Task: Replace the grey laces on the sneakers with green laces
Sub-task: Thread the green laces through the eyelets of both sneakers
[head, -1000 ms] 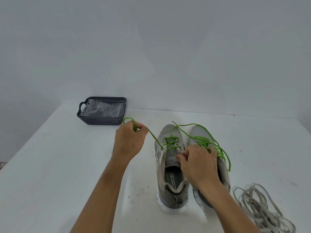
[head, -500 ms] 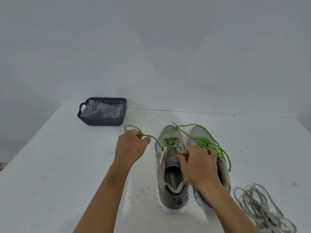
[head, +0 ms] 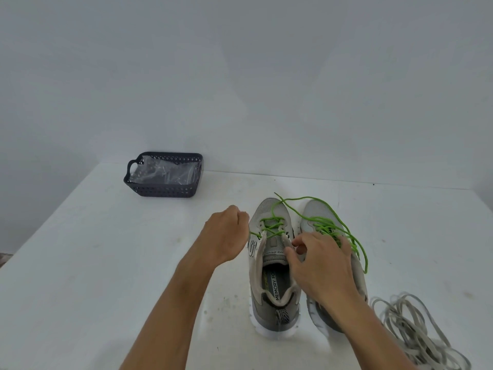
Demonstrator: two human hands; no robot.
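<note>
Table [head: 80, 276] fills my view, white, meeting the wall at its far edge. On it, right of centre, I see two grey sneakers side by side with toes pointing away: the left sneaker [head: 272, 295] and the right sneaker [head: 317, 209], just beside each other. A dark basket [head: 160, 189] holding clear plastic sits at the far left, well apart. The grey laces [head: 416, 329] lie heaped near the right edge. My left hand [head: 226, 233] is curled just left of the left sneaker (whether it pinches the green lace [head: 272, 228] I cannot tell). My right hand [head: 320, 263] rests over the right sneaker, thumb and forefinger pinching the left sneaker's eyelet flap.
</note>
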